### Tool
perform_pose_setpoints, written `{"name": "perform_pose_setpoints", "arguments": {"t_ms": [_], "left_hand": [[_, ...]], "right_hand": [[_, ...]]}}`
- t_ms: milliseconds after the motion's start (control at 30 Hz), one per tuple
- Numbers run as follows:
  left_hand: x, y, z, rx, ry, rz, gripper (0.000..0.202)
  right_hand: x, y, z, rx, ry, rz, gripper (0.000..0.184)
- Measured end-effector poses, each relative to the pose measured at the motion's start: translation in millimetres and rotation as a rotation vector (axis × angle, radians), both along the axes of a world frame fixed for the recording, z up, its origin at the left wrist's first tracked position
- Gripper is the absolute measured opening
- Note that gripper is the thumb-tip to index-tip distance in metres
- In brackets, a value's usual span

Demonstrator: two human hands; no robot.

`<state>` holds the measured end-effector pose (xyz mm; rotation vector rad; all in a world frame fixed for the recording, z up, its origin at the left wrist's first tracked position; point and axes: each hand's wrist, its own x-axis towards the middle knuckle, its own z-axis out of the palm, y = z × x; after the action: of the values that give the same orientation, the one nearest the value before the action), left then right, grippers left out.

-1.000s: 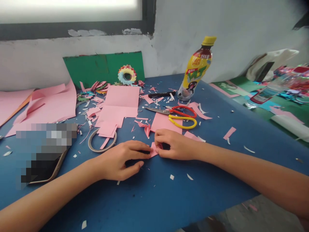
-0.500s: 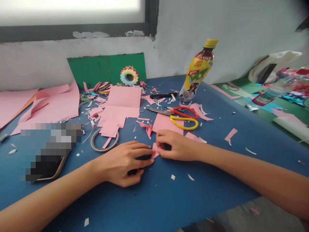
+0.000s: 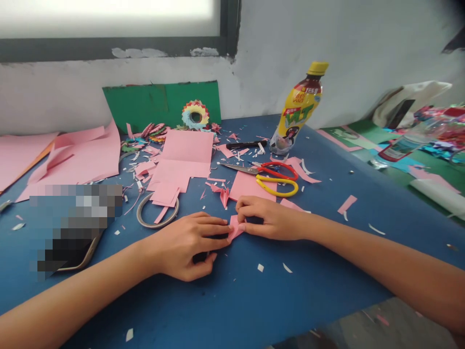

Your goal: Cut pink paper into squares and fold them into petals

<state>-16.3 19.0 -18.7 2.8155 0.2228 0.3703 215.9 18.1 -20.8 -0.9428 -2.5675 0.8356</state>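
A small piece of pink paper (image 3: 235,229) lies on the blue tabletop between my hands. My left hand (image 3: 189,245) holds down its left edge with outstretched fingertips, the thumb tucked lower down. From the other side, my right hand (image 3: 259,217) has its fingers curled and pinches the paper's right part. Just beyond them sits a folded pink paper shape (image 3: 223,194). Scissors (image 3: 272,175) with one red and one yellow handle rest partly on a pink paper sheet (image 3: 241,186) behind my right hand.
Left of my left hand are a roll of tape (image 3: 140,213) and a phone (image 3: 80,257), partly blurred out. Larger pink sheets (image 3: 187,145), a black pen (image 3: 247,144), a yellow-labelled bottle (image 3: 300,109) and a paper ring (image 3: 187,116) stand or lie farther back. Paper scraps are scattered around.
My right fingers have shifted very slightly on the pink paper, and a bit more of the paper shows. My left hand stays nearly still.
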Motion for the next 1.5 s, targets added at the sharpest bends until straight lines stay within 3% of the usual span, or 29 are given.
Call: {"name": "perform_pose_setpoints", "arguments": {"t_ms": [233, 533, 733, 1000, 1333, 1500], "left_hand": [[-2.2, 1.5, -6.2, 0.118, -0.067, -0.064, 0.032], [-4.5, 3.2, -5.6, -0.045, -0.060, -0.006, 0.030], [-2.7, 2.6, -5.5, 0.030, -0.087, -0.037, 0.029], [-1.5, 0.1, -6.5, 0.175, -0.100, -0.086, 0.032], [1.6, -4.4, -7.9, 0.159, -0.155, -0.054, 0.034], [1.0, -1.2, -5.8, 0.056, -0.106, -0.009, 0.034]], "right_hand": [[8.8, 1.8, 1.7, 0.008, 0.020, 0.136, 0.011], [11.2, 5.2, -3.1, 0.030, 0.088, 0.181, 0.012], [9.0, 2.8, -1.4, -0.002, 0.072, 0.138, 0.011], [-9.5, -6.6, -4.9, 0.034, 0.087, -0.081, 0.011], [-14.0, -7.9, -3.3, 0.087, 0.056, -0.081, 0.013], [-12.5, -7.1, -4.0, 0.085, 0.064, -0.068, 0.015]]}}
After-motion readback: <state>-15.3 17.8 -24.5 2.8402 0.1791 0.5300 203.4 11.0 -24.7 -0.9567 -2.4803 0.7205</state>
